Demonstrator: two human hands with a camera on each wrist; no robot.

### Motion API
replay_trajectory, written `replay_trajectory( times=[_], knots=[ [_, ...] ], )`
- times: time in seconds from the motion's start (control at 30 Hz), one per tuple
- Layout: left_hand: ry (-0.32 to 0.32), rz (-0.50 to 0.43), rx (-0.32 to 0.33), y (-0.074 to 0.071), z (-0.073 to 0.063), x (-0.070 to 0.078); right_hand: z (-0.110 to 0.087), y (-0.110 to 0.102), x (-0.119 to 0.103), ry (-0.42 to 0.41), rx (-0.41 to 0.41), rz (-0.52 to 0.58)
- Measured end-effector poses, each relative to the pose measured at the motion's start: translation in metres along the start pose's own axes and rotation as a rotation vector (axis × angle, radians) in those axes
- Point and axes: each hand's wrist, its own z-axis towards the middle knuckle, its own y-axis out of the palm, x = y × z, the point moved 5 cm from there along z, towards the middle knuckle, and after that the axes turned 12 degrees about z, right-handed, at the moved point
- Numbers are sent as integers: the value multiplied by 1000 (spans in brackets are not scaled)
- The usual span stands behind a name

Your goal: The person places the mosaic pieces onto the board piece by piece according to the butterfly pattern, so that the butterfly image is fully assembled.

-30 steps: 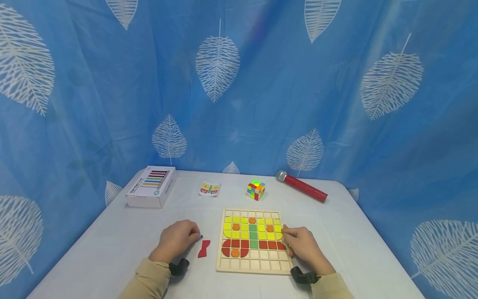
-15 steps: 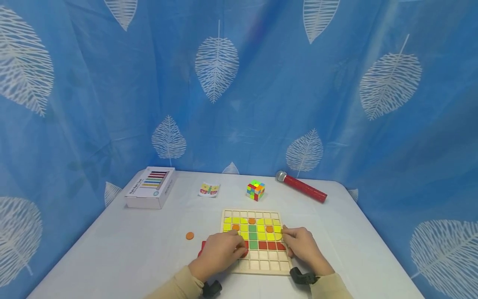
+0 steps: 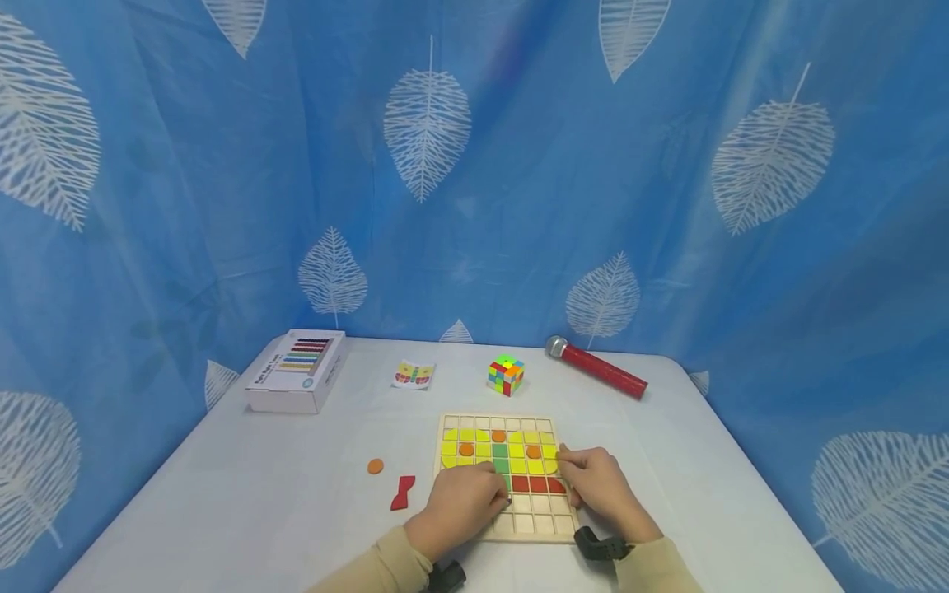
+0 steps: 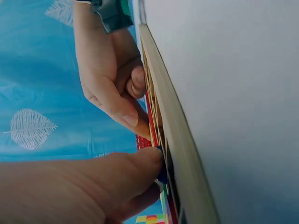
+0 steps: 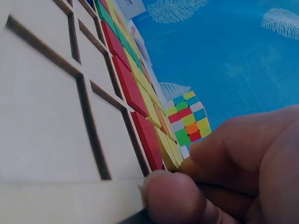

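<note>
My left hand (image 3: 461, 506) is over the wooden grid board (image 3: 523, 524), its fingertips down at the squares just below the green pieces (image 3: 500, 465). Between thumb and finger it pinches a small blue piece (image 4: 162, 168), seen in the left wrist view. My right hand (image 3: 596, 484) grips the board's right edge, thumb against the rim, near a red piece (image 5: 148, 142) in the right wrist view. Yellow pieces (image 3: 516, 451) and orange discs (image 3: 533, 452) fill squares in the upper half. The left hand hides the red pieces at the board's lower left.
Left of the board lie an orange disc (image 3: 376, 466) and red bow-shaped pieces (image 3: 403, 492). Farther back are a white box (image 3: 284, 401), a butterfly picture card (image 3: 413, 375), a puzzle cube (image 3: 506, 375) and a red microphone (image 3: 600, 370). Blue curtain surrounds the white table.
My left hand has moved right from the table beside the red pieces onto the board, bringing the blue piece. The orange disc it had covered now shows. My right hand stays at the board's edge.
</note>
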Motion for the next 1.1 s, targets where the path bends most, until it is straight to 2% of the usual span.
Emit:
replay_trajectory(
  times=[0.3,0.63,0.97,1.03,1.1],
  knots=[
    [-106,-174,-41,5,3,-6,-1,0,0,28,-6,4],
    [-158,-219,-25,10,6,-12,-1,1,0,29,-6,-3],
    [-141,-190,-24,5,4,-13,0,0,-1,23,5,2],
    [-141,-197,-19,1,1,-19,1,-1,1,31,0,11],
    [-171,-208,-9,-6,-4,-34,1,0,2,39,-6,17]
  ],
)
